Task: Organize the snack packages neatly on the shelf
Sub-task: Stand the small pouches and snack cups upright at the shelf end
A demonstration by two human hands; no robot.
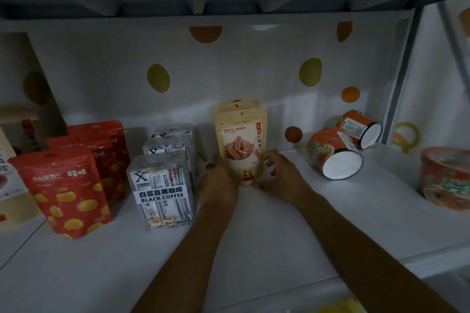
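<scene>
A white shelf is seen from above and in front, in dim light. At the left, three red pouches are stood upright in a file running front to back. Just beside them, three clear coffee boxes are lined up the same way.

At the centre, towards the back wall, a yellow pouch is stood upright with its printed face forward, and the top of a matching pouch shows directly behind it. The pouch is framed low down by both hands. The left hand is pressed to its lower left edge, the grip curled round that side. The right hand is set at its lower right edge, fingers bent, with the fingertips and thumb pinching the edge.

To the right, well apart, two noodle cups are lying on their sides. A noodle bowl is stood near the right edge.

The pouch appears to be in the middle of being squared up. It would best be steadied from the base, its bottom flattened on the shelf, its face kept parallel to the coffee boxes, and let go gently so that it is not toppled.
</scene>
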